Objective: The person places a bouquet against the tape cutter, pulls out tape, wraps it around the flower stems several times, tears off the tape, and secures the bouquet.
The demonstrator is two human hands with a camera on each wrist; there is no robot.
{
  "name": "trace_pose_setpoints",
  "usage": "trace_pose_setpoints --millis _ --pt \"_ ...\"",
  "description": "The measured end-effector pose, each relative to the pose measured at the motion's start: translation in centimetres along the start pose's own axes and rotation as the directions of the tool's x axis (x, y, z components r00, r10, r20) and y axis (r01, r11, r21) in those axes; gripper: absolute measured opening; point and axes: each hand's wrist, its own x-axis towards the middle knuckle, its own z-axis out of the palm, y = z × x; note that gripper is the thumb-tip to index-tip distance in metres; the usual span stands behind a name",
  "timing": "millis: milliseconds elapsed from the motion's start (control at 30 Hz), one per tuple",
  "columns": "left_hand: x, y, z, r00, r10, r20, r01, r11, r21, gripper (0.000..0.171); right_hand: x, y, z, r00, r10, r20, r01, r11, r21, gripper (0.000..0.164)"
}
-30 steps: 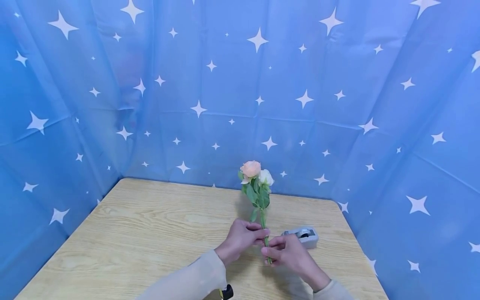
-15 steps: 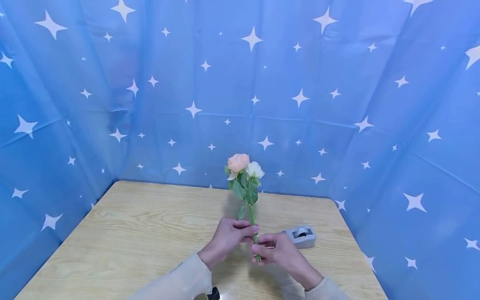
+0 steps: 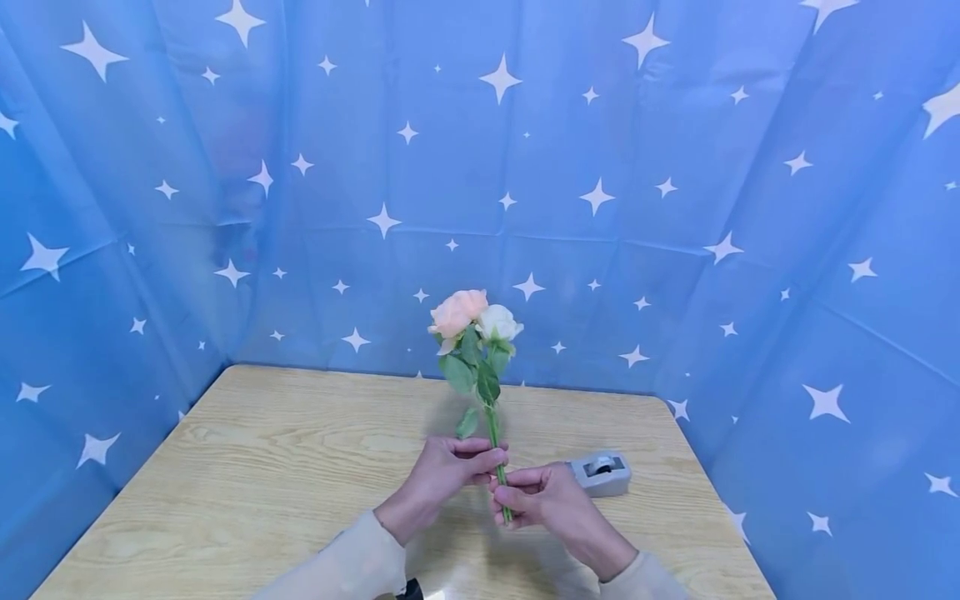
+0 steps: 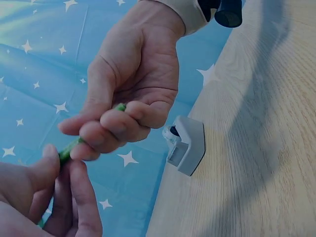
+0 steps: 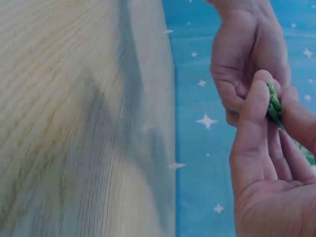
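A pale pink rose point(image 3: 459, 312) and a white rose point(image 3: 498, 322) stand close together, blooms upward, in the head view. Their green stems point(image 3: 492, 425) run down between both hands. My left hand point(image 3: 442, 475) pinches the stems between thumb and fingers. Just below it, my right hand point(image 3: 551, 504) holds the lower stems, and the tips poke out under its fingers. In the left wrist view, a cut stem end point(image 4: 121, 106) shows at the right hand's curled fingers. Two stem ends point(image 5: 274, 106) sit between the right thumb and fingers in the right wrist view.
A grey tape dispenser point(image 3: 603, 473) rests on the wood-grain table point(image 3: 300, 433), behind and right of my right hand. A blue curtain point(image 3: 450, 167) with white stars surrounds the table. A black object point(image 3: 411, 590) shows below the left sleeve.
Both hands and the roses have moved left, and the blooms sit slightly higher and look larger. The view has shifted a little. Both hands keep hold of the stems.
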Motion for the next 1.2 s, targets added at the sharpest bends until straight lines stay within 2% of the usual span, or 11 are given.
trace_pose_setpoints --millis 133,300,400,600,667,767,1000,1200 --pt "0.1 -0.1 -0.3 0.999 0.000 0.044 0.003 0.999 -0.050 0.037 0.0 -0.3 0.2 1.000 -0.005 0.003 0.005 1.000 0.019 0.027" --pt "0.1 0.0 -0.6 0.997 0.006 0.081 0.002 0.995 -0.096 0.039 0.0 -0.7 0.6 1.000 -0.018 -0.011 0.019 0.999 0.045 0.035" --pt "0.2 0.2 -0.6 0.997 0.017 0.073 -0.009 0.993 -0.121 0.039 0.0 -0.9 0.9 0.999 -0.041 -0.033 0.042 0.998 0.045 0.039" --pt "-0.1 0.5 -0.5 0.998 0.070 0.009 -0.069 0.996 -0.049 0.034 -0.1 -1.0 1.6 0.997 -0.062 -0.038 0.063 0.998 0.027 0.032" --pt "-0.3 0.7 -0.5 0.996 0.085 0.006 -0.085 0.996 -0.017 0.034 -0.2 -0.9 1.7 0.997 -0.067 -0.032 0.068 0.997 0.025 0.032" --pt "-0.4 1.0 -0.5 0.995 0.092 0.022 -0.093 0.996 0.010 0.033 -0.5 -1.0 1.5 0.997 -0.079 0.001 0.079 0.997 0.016 0.034" --pt "-0.9 1.5 -0.9 0.988 0.127 0.085 -0.128 0.992 0.002 0.032 -0.8 -1.3 0.5 0.982 -0.089 0.169 0.089 0.996 0.007 0.037" --pt "-1.2 1.7 -0.9 0.981 0.149 0.122 -0.148 0.989 -0.022 0.035 -0.9 -1.3 0.6 0.974 -0.136 0.179 0.141 0.990 -0.015 0.032"
